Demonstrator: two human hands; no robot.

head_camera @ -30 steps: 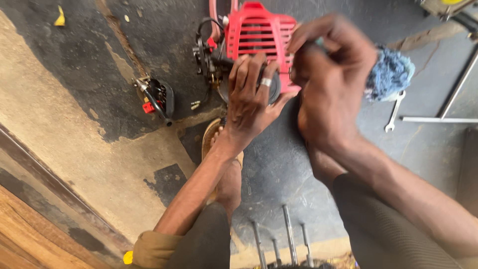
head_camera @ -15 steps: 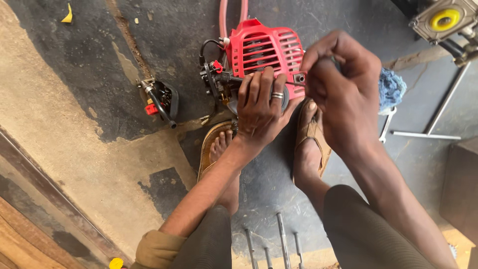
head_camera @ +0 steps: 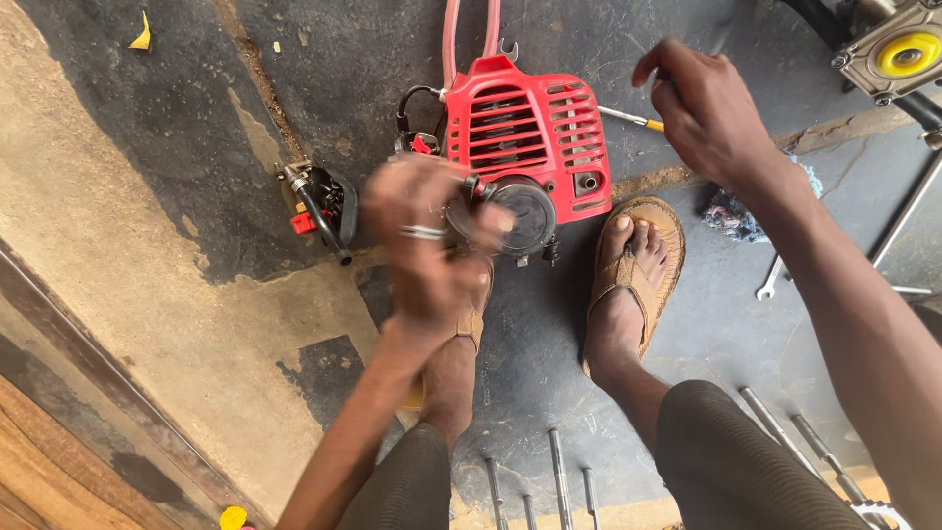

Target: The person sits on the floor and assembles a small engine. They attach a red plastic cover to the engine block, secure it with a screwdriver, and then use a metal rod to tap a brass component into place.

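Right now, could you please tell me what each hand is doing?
Left hand: blurred, fingers curled at the red engine; grip cannot be told.
Right hand: closed on a screwdriver.

My right hand [head_camera: 711,113] has lifted off the red engine cover [head_camera: 530,137] and now hovers up to its right, above the yellow-handled screwdriver [head_camera: 630,119] that has come into sight on the floor. My left hand [head_camera: 427,240], blurred, has slid down toward the engine's black round cap [head_camera: 525,218], and my right sandalled foot [head_camera: 628,270] now shows fully.
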